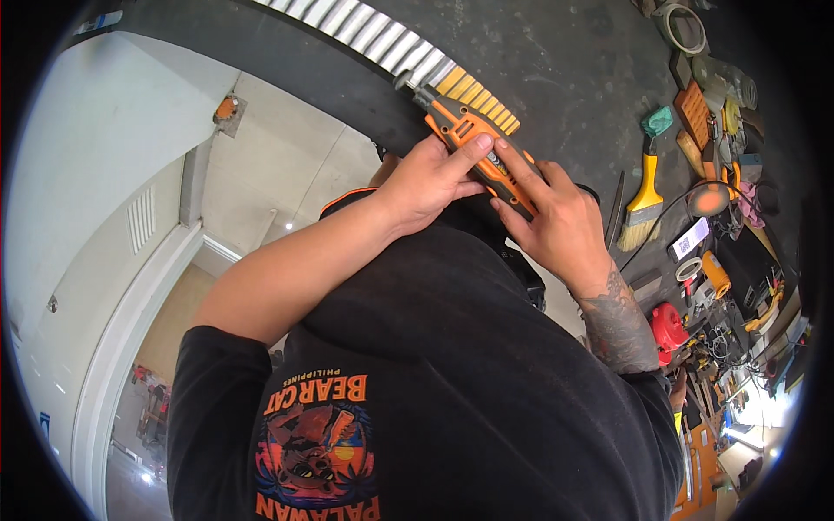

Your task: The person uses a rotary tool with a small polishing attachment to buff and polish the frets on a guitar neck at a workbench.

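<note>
An orange and dark grey rotary power tool (456, 120) lies slanted between both hands at the dark table's (573, 78) near edge, its narrow nose pointing up-left. My left hand (434, 178) holds it from below left, thumb across the casing. My right hand (552, 208) grips its rear, index finger along the top beside my left thumb. Just behind the nose, a long row of short ribbed pieces runs along the table, white on the left (373, 35) and golden yellow on the right (495, 113).
Right of my hands lie a yellow-handled brush (647, 191), a phone-like white item (691, 239), a red round container (669, 326), cables, tape rolls (686, 26) and several tools. A white panel (113, 113) and tiled floor (269, 148) are at left.
</note>
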`<action>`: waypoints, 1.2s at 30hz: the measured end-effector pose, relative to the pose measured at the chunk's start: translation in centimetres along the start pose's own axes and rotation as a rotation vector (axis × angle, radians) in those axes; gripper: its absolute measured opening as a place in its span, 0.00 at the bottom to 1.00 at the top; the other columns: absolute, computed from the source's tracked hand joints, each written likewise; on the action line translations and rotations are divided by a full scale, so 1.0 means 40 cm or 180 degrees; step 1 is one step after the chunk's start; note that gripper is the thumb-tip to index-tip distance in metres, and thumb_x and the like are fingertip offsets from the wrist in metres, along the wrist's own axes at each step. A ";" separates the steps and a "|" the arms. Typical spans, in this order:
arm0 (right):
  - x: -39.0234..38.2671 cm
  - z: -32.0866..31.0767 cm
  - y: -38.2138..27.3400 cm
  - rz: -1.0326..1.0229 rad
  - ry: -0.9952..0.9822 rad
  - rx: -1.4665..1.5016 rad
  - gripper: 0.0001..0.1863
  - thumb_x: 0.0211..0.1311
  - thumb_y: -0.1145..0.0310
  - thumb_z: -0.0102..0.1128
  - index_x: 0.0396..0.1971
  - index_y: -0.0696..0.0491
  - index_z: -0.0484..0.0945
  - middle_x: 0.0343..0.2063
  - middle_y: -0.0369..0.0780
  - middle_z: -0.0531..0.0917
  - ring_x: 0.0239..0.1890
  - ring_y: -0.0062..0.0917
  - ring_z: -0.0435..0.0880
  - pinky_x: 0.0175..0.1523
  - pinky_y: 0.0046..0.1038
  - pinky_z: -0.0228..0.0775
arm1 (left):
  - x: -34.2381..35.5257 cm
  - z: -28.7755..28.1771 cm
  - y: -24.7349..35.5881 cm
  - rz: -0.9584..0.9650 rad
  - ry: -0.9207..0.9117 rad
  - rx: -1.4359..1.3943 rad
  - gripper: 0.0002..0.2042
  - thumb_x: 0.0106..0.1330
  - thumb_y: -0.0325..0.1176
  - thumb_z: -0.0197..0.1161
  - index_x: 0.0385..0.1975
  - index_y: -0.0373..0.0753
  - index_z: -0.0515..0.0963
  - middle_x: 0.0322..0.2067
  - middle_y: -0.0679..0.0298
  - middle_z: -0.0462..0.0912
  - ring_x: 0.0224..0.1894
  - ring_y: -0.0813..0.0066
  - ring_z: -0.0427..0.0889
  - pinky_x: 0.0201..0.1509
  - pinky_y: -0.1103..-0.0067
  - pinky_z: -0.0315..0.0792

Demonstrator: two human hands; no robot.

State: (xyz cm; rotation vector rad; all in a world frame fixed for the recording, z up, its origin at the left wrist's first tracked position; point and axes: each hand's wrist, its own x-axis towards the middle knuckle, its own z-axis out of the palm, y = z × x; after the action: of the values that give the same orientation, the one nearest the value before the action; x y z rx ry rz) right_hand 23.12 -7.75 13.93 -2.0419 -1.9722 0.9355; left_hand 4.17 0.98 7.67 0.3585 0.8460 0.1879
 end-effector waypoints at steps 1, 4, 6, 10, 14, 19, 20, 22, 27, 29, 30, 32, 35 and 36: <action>0.001 0.000 0.000 0.0003 -0.0007 -0.0025 0.42 0.60 0.59 0.76 0.76 0.28 0.70 0.41 0.44 0.84 0.34 0.38 0.90 0.37 0.37 0.84 | 0.001 -0.001 0.000 0.0002 0.0005 -0.0003 0.24 0.83 0.50 0.55 0.66 0.38 0.71 0.62 0.57 0.78 0.67 0.66 0.78 0.73 0.63 0.74; 0.005 -0.001 -0.002 0.0014 0.0007 -0.0031 0.42 0.60 0.58 0.76 0.76 0.28 0.70 0.41 0.44 0.84 0.35 0.39 0.91 0.37 0.37 0.84 | 0.005 -0.004 -0.002 0.0022 0.0014 -0.0005 0.24 0.83 0.50 0.55 0.65 0.38 0.71 0.62 0.58 0.79 0.66 0.66 0.79 0.72 0.64 0.74; 0.006 -0.005 -0.003 0.0038 -0.0024 -0.0039 0.43 0.60 0.58 0.76 0.76 0.28 0.69 0.41 0.44 0.84 0.35 0.39 0.91 0.37 0.38 0.84 | 0.007 -0.006 -0.004 0.0048 -0.0052 -0.0031 0.24 0.83 0.50 0.55 0.65 0.38 0.71 0.61 0.58 0.79 0.66 0.66 0.79 0.72 0.65 0.75; 0.008 -0.009 -0.002 0.0037 -0.0007 -0.0052 0.43 0.60 0.58 0.76 0.76 0.28 0.69 0.41 0.44 0.84 0.35 0.39 0.91 0.37 0.38 0.84 | 0.009 -0.001 0.000 0.0033 -0.0011 -0.0014 0.23 0.83 0.50 0.55 0.65 0.38 0.72 0.61 0.58 0.79 0.66 0.67 0.79 0.71 0.65 0.75; 0.010 -0.010 0.001 0.0045 0.0012 -0.0048 0.42 0.60 0.58 0.76 0.76 0.28 0.69 0.41 0.44 0.84 0.35 0.39 0.91 0.37 0.38 0.84 | 0.014 0.004 0.008 0.0023 -0.0006 0.0021 0.24 0.83 0.50 0.56 0.65 0.38 0.72 0.61 0.58 0.79 0.65 0.67 0.80 0.71 0.64 0.76; 0.012 -0.016 0.004 0.0059 -0.0017 -0.0015 0.43 0.60 0.58 0.76 0.76 0.28 0.69 0.42 0.44 0.84 0.34 0.38 0.91 0.37 0.37 0.85 | 0.020 0.003 0.008 0.0034 -0.0037 0.0027 0.24 0.82 0.51 0.56 0.65 0.38 0.72 0.61 0.58 0.79 0.65 0.67 0.80 0.71 0.64 0.75; 0.013 -0.016 0.005 0.0063 -0.0018 -0.0013 0.43 0.60 0.58 0.76 0.76 0.28 0.69 0.42 0.44 0.84 0.34 0.38 0.91 0.37 0.37 0.85 | 0.022 0.004 0.009 0.0023 -0.0031 0.0035 0.24 0.82 0.51 0.56 0.65 0.38 0.72 0.61 0.58 0.79 0.65 0.67 0.80 0.71 0.64 0.75; 0.015 -0.015 0.009 0.0077 -0.0005 0.0040 0.43 0.60 0.58 0.76 0.76 0.28 0.69 0.41 0.43 0.84 0.34 0.37 0.90 0.37 0.37 0.85 | 0.024 0.006 0.010 0.0014 -0.0024 0.0042 0.24 0.82 0.51 0.56 0.65 0.38 0.72 0.61 0.58 0.80 0.65 0.66 0.80 0.71 0.63 0.75; 0.017 -0.022 0.011 0.0096 0.0000 -0.0006 0.43 0.60 0.58 0.76 0.76 0.27 0.69 0.41 0.42 0.84 0.33 0.37 0.90 0.37 0.37 0.85 | 0.032 0.013 0.013 0.0044 0.0004 0.0043 0.23 0.83 0.50 0.56 0.64 0.38 0.73 0.60 0.58 0.80 0.65 0.66 0.80 0.70 0.63 0.76; 0.019 -0.025 0.012 0.0090 0.0020 -0.0004 0.43 0.60 0.58 0.76 0.76 0.27 0.69 0.41 0.42 0.84 0.33 0.37 0.90 0.37 0.37 0.85 | 0.036 0.012 0.013 0.0057 0.0008 0.0046 0.23 0.83 0.50 0.56 0.64 0.38 0.73 0.60 0.58 0.80 0.64 0.66 0.80 0.70 0.63 0.76; 0.020 -0.028 0.012 0.0123 -0.0025 -0.0020 0.43 0.60 0.58 0.76 0.76 0.27 0.69 0.41 0.42 0.84 0.33 0.37 0.90 0.37 0.38 0.85 | 0.038 0.012 0.012 0.0067 0.0009 0.0049 0.23 0.83 0.50 0.56 0.64 0.38 0.73 0.60 0.58 0.80 0.64 0.66 0.80 0.70 0.63 0.77; 0.020 -0.031 0.014 0.0163 -0.0067 -0.0036 0.43 0.60 0.58 0.76 0.76 0.28 0.69 0.40 0.42 0.83 0.33 0.37 0.90 0.37 0.38 0.85 | 0.042 0.015 0.015 0.0087 -0.0014 0.0045 0.23 0.83 0.50 0.56 0.64 0.38 0.73 0.60 0.58 0.80 0.64 0.66 0.80 0.70 0.63 0.77; 0.023 -0.031 0.020 0.0136 -0.0001 -0.0014 0.43 0.60 0.59 0.76 0.76 0.28 0.69 0.40 0.42 0.83 0.32 0.37 0.89 0.37 0.38 0.85 | 0.044 0.022 0.018 0.0092 -0.0001 0.0068 0.23 0.82 0.51 0.56 0.63 0.37 0.73 0.60 0.58 0.81 0.64 0.66 0.81 0.70 0.63 0.77; 0.024 -0.032 0.023 0.0133 -0.0001 0.0007 0.43 0.60 0.59 0.76 0.76 0.28 0.69 0.40 0.42 0.83 0.32 0.38 0.89 0.37 0.38 0.85 | 0.045 0.024 0.020 0.0078 0.0031 0.0094 0.24 0.82 0.51 0.57 0.63 0.37 0.73 0.60 0.57 0.81 0.64 0.66 0.81 0.70 0.63 0.77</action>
State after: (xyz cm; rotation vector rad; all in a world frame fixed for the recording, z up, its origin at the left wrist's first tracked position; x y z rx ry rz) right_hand 24.52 -6.55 14.14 -2.0898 -1.9348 0.9458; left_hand 6.03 2.05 7.31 0.3960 0.8549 0.2003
